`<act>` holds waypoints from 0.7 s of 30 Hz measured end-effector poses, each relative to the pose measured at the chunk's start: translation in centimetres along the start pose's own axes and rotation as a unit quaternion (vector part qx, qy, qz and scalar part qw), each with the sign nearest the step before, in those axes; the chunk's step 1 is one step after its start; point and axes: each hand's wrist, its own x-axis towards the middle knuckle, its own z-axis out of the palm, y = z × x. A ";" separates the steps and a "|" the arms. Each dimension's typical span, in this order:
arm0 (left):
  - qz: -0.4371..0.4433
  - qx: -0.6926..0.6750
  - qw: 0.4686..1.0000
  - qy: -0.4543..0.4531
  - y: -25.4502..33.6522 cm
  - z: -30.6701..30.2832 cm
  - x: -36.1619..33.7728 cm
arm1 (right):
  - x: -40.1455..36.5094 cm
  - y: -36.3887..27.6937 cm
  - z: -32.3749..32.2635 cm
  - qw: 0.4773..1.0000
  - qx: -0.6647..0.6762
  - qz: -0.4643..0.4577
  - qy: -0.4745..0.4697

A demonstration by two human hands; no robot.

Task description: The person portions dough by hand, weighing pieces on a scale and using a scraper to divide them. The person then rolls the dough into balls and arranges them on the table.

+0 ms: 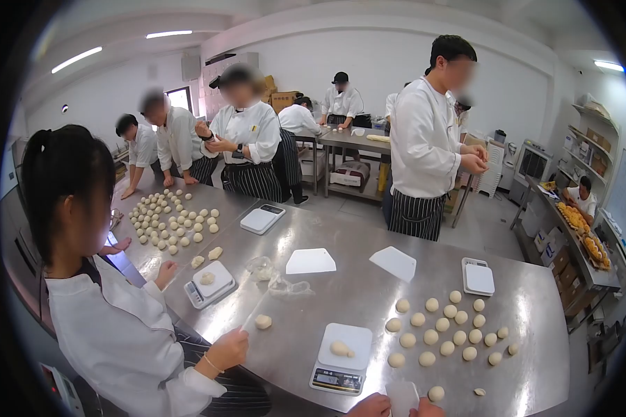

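Note:
At the bottom edge, my left hand (370, 405) and my right hand (427, 409) are partly cut off by the frame. A white plastic dough scraper (403, 397) stands between them, and the curled fingers of each hand meet one of its sides. Just above my right hand lies a round dough ball (436, 394), with a small dough scrap (480, 392) to its right. A digital scale (337, 380) is in front of my left hand, carrying an elongated dough piece (341, 349). Several dough balls (443, 324) are spread beyond my right hand.
On the steel table (508, 278) lie two more scrapers (311, 261) (394, 263), a second scale (478, 277) and a crumpled plastic bag (261, 269). A person (118, 333) at the left holds a hand near a dough lump (263, 322). Others stand around the far side.

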 end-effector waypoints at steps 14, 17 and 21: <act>0.037 0.107 0.993 -0.019 -2.8 0.5 -1.2 | 1.4 -1.2 1.3 0.992 0.119 0.012 -0.052; 0.039 0.115 0.992 -0.045 -3.0 0.3 -1.4 | 2.2 -1.3 3.0 0.985 0.167 0.023 -0.036; 0.034 0.075 0.994 -0.075 -2.4 -0.1 -0.6 | 2.1 -1.3 3.0 0.989 0.145 0.011 -0.029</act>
